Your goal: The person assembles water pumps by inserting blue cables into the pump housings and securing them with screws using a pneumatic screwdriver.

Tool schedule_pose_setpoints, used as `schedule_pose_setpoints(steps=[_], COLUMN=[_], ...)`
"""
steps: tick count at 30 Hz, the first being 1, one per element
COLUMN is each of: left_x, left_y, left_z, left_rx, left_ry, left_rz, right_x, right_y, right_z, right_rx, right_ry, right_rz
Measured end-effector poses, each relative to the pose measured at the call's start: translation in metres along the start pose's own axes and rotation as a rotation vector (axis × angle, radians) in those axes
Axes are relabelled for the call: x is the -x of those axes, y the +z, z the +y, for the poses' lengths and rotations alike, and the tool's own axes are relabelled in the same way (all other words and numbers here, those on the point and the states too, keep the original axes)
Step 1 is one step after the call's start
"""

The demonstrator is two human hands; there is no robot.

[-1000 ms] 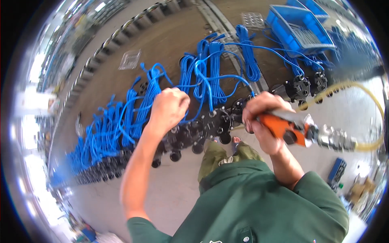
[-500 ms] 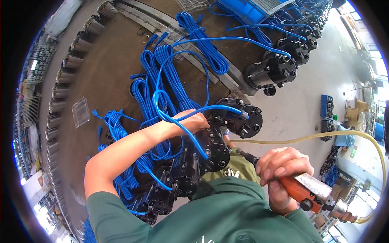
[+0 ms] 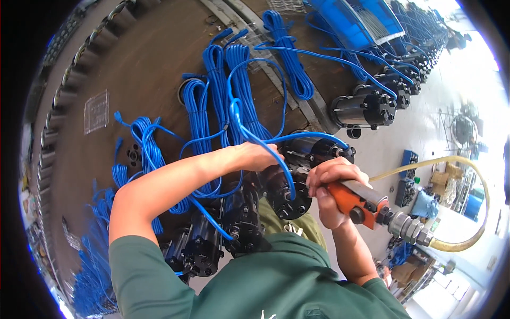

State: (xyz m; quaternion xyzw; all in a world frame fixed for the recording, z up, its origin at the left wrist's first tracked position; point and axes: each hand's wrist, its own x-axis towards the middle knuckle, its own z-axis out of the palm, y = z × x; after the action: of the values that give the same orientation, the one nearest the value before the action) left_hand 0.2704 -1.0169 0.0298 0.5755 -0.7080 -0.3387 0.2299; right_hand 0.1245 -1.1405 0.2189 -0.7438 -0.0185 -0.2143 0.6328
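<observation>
My right hand [image 3: 336, 181] is wrapped round an orange air screwdriver [image 3: 357, 204], with its tip hidden behind my fingers. A yellowish air hose [image 3: 482, 212] runs from a metal fitting at its rear. Close by my left hand [image 3: 257, 157] rests on a black cylindrical pump [image 3: 289, 204], fingers curled at its upper side and partly behind a blue cable [image 3: 277, 159]. That cable ends in the pump's round end cap. Just beyond stands another black pump [image 3: 313, 149], whose end cap is partly covered by my right hand.
More black pumps [image 3: 241, 220] line the table edge at lower left. Coiled blue cables [image 3: 215, 95] lie on the brown tabletop [image 3: 154, 69]. Far right, pumps [image 3: 364, 109] continue beside a blue crate [image 3: 340, 24]. Metal cylinders [image 3: 69, 101] stand along the left edge.
My right hand has brought the screwdriver leftward and up to the pumps. The left hand stays on its pump. The view has shifted slightly.
</observation>
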Motion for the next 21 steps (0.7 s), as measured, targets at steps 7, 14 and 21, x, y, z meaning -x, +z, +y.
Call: schedule_pose_setpoints(steps=[7, 14, 21], left_x=[0.001, 0.065, 0.076], left_y=[-0.01, 0.009, 0.041], left_z=[0.012, 0.029, 0.03], left_rx=[-0.062, -0.017, -0.078], left_ry=[-0.059, -0.133, -0.087], left_rz=[-0.01, 0.272, 0.468], right_x=[-0.001, 0.002, 0.0], right_y=[0.009, 0.006, 0.009], right_z=[0.006, 0.017, -0.044], right_rx=[-0.007, -0.007, -0.046], right_ry=[0.074, -0.05, -0.023], right_rz=[0.0, -0.058, -0.021])
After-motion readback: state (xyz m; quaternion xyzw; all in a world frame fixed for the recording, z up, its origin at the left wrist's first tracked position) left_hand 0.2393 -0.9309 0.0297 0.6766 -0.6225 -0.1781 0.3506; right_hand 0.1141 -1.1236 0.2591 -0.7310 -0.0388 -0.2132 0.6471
